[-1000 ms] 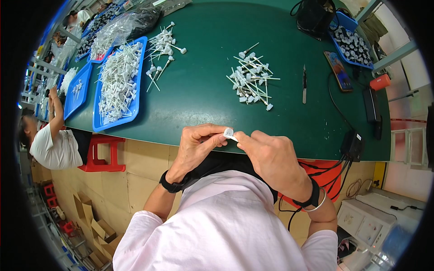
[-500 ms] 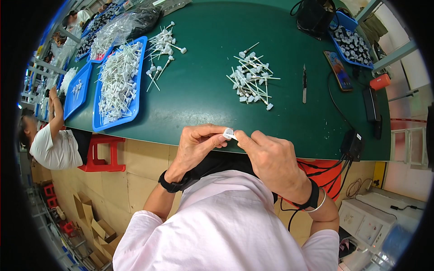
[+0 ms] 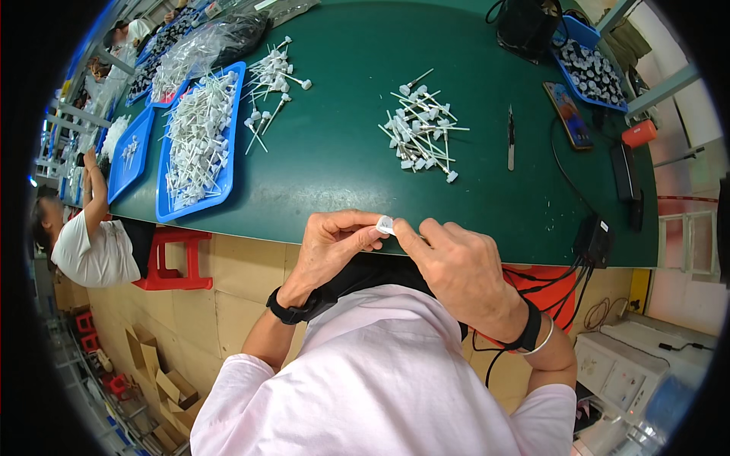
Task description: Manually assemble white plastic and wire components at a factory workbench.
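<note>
Near the table's front edge, my left hand (image 3: 323, 245) pinches a small white plastic part with a rounded head (image 3: 385, 225) between thumb and forefinger. From the other side my right hand (image 3: 460, 262) is closed, its thumb and forefinger at the right edge of the same part. The fingertips hide that edge, and its fine detail is too small to make out. Beyond my hands lies a loose pile of white-headed parts with thin stems (image 3: 418, 135) on the green table (image 3: 342, 144).
A blue tray (image 3: 192, 210) heaped with similar parts stands at left, loose ones beside it. Tweezers (image 3: 511, 140), a phone (image 3: 569, 118), a black box with cables (image 3: 593, 242) and a blue tray of dark-and-white pieces (image 3: 593, 76) lie at right. A co-worker (image 3: 95, 239) sits at far left.
My right fingertips have shifted slightly against the white part, and its head has turned a little. The thin white piece seen at my right fingertips before is now mostly hidden.
</note>
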### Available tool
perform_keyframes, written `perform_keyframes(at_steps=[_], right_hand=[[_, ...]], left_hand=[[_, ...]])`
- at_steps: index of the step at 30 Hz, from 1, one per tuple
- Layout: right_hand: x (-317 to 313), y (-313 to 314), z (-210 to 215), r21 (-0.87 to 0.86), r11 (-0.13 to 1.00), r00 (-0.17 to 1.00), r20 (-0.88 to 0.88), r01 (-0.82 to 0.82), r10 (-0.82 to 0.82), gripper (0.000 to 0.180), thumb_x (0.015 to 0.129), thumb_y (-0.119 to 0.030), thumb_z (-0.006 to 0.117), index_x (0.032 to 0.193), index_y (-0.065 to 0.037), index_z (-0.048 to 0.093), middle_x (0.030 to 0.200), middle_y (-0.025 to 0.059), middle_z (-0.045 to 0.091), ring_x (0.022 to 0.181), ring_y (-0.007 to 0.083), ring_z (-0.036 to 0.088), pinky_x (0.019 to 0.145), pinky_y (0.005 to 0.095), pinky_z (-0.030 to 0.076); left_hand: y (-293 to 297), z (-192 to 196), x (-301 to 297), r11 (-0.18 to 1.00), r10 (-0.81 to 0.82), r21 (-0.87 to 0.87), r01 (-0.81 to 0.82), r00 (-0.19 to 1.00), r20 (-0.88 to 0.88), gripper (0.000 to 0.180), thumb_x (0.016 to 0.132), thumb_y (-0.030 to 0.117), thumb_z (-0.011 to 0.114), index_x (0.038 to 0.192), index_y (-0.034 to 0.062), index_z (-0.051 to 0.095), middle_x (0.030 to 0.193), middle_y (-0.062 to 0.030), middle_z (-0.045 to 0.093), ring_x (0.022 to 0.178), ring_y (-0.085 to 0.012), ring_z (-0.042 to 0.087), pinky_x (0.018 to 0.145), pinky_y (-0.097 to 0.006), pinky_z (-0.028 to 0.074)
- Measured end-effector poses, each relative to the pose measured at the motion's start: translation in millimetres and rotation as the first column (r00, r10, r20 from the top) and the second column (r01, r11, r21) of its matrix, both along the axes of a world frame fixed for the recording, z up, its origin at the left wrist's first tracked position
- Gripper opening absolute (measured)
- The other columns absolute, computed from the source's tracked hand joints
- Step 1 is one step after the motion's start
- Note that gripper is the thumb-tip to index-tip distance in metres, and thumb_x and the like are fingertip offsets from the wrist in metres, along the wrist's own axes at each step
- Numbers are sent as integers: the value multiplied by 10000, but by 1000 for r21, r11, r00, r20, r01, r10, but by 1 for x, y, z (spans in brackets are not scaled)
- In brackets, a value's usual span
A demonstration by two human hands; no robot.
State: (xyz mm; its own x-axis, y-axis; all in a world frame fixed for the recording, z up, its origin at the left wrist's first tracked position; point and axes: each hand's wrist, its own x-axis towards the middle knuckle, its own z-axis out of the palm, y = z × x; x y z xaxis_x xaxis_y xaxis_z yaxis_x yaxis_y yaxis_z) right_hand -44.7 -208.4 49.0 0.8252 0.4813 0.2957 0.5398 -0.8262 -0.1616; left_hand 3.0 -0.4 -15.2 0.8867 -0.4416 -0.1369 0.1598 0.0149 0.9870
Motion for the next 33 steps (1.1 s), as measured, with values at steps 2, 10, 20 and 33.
perform_keyframes(at_steps=[2,10,20,33], right_hand=[[0,1,1,-51,999,999,40,-6,8,290,815,-112,675,1086,-11,655,713,13,538,615,124,592,481,260,489],[-1,1,9,-75,997,999,38,-5,8,311,794,-114,671,1089,-14,655,730,8,558,627,122,590,486,258,476],[-3,-5,12,-25,1000,1000,-1,-7,7,368,748,-104,678,1107,-25,656,725,18,555,612,129,589,490,263,489],[-5,-7,16,-61,998,1000,-5,-17,16,348,743,-103,685,1081,-27,656,709,13,540,596,123,577,469,262,478]], left_hand=[[0,0,0,1000,-1,0,1,1000,-11,177,916,52,696,1074,-17,732,928,-88,733,790,-120,689,714,-242,588],[0,8,-2,999,-50,-23,49,997,-52,197,913,71,706,1093,-2,734,966,-75,733,800,-97,670,722,-227,572],[3,8,4,986,-151,-75,151,988,-1,208,940,61,657,1130,8,724,991,-104,707,832,-132,678,727,-240,574],[2,6,6,978,-186,-110,178,980,-66,185,927,48,668,1091,0,738,954,-114,713,796,-131,677,708,-243,580]])
